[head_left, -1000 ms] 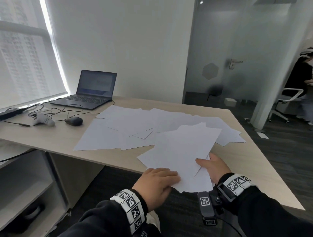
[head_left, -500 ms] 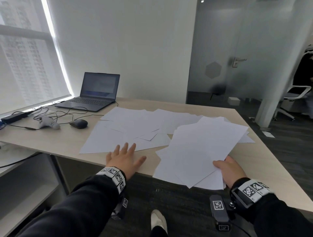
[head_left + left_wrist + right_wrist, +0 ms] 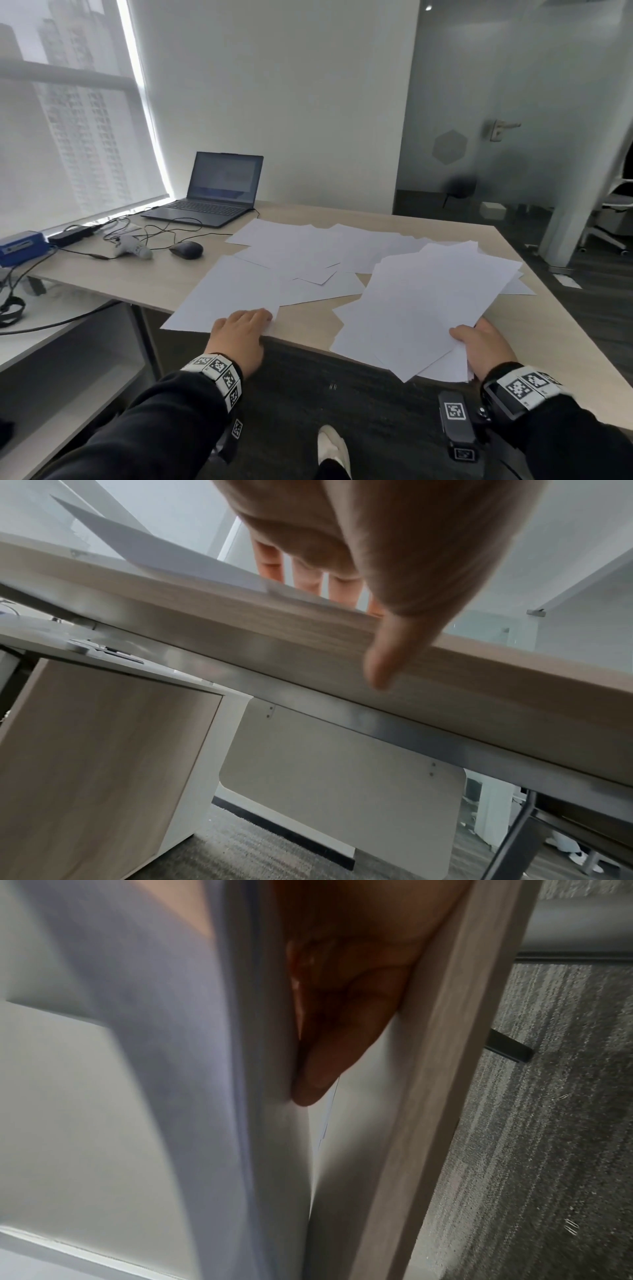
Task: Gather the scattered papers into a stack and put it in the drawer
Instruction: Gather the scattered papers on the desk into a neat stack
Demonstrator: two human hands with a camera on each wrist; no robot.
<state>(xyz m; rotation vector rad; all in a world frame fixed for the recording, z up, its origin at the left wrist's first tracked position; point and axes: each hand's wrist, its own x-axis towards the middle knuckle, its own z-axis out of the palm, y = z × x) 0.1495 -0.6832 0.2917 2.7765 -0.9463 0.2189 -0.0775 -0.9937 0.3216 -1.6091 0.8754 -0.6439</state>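
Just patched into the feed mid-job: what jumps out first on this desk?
White loose sheets sprawl across the middle of the desk. At the near right edge the right hand holds a fanned gathered stack, thumb on top. The left hand rests its fingers on the corner of the nearest sheet; an open laptop sits at the far left.

We see plain white papers (image 3: 298, 260) beyond our fingers (image 3: 255, 315), lying on a pale wood-grain counter (image 3: 301, 322). Farther beyond the fingers stand a black laptop (image 3: 212, 195) and a dark mouse (image 3: 186, 249), with a blue box (image 3: 20, 247) far to their left. Our wristbands (image 3: 219, 371) carry black-and-white square codes over black sleeves (image 3: 154, 428). Below the fingers, the carpet (image 3: 359, 394) is dark grey, streaked.
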